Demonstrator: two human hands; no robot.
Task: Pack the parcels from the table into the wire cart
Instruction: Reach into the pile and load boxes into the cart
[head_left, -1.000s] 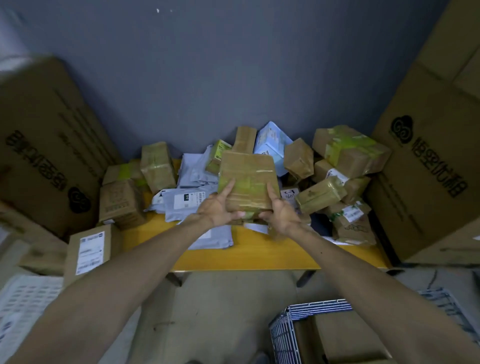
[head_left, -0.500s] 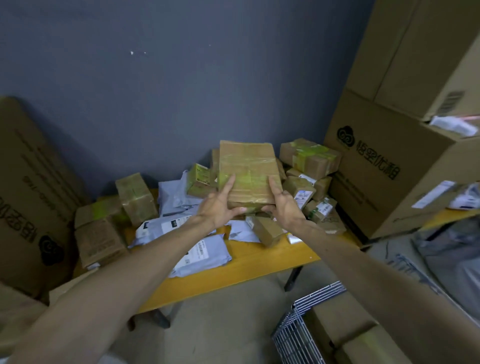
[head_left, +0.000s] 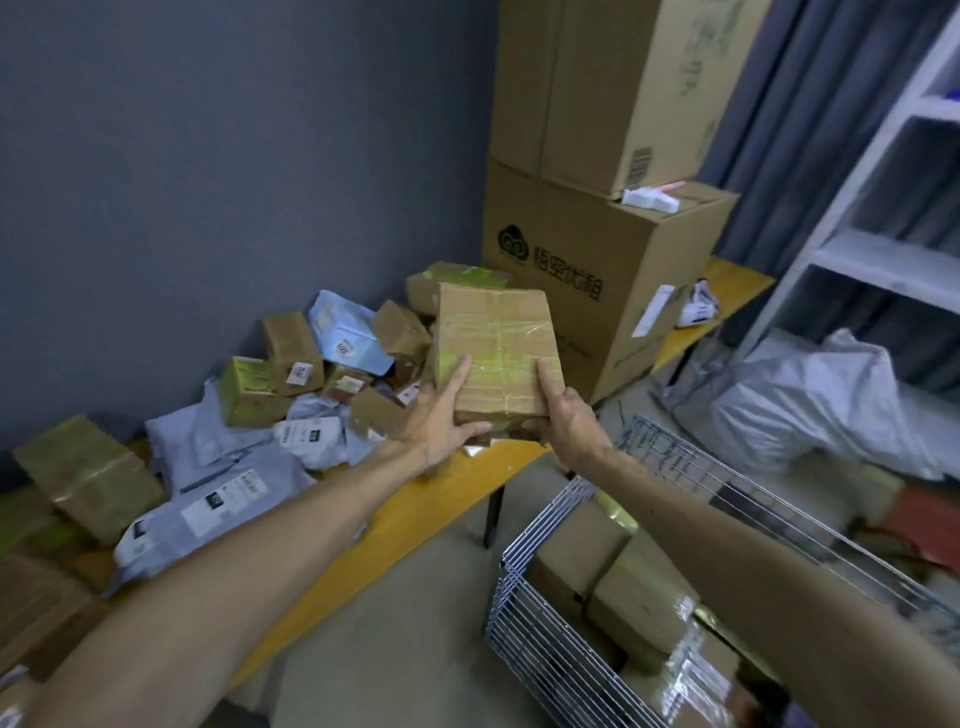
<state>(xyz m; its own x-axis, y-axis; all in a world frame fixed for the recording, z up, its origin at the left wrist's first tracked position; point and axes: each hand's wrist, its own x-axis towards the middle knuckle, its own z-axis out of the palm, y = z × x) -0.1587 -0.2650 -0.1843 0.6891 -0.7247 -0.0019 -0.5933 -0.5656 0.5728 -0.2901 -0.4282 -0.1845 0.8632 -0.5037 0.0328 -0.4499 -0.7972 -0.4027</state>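
Head view. Change: a second ago the taped cardboard parcel (head_left: 498, 353) was held over the middle of the pile. Now the view and both arms have swung right, and the parcel hangs over the right end of the yellow table (head_left: 415, 514), clear of the surface. Grip unchanged. The left hand (head_left: 441, 421) and right hand (head_left: 566, 421) clamp the near edge from either side, one digit of each laid up the top face and the rest curled under. Neither hand is free.

The wire cart (head_left: 540, 654) was a sliver at the bottom edge and is now largely in view at lower right, below and to the right of the parcel. Brown boxes (head_left: 639, 587) already sit in it.

Judgement: the pick is done and the carry is under way. What remains is to lower the parcel into the cart, where free space looks tight. Many parcels are still on the table, so the task is far from finished.

Surface: the table holds a heap of small brown boxes (head_left: 291, 348), grey poly mailers (head_left: 218, 509) and a blue mailer (head_left: 343, 338).

Room:
- A grey wall (head_left: 234, 156) runs behind the table.
- Two big stacked cartons (head_left: 587, 270) stand at the table's right end.
- A second yellow table (head_left: 727, 291) is beyond them.
- White shelving (head_left: 883, 249) and a grey curtain (head_left: 810, 104) are at right.
- Pale sacks (head_left: 821, 400) lie on the floor.
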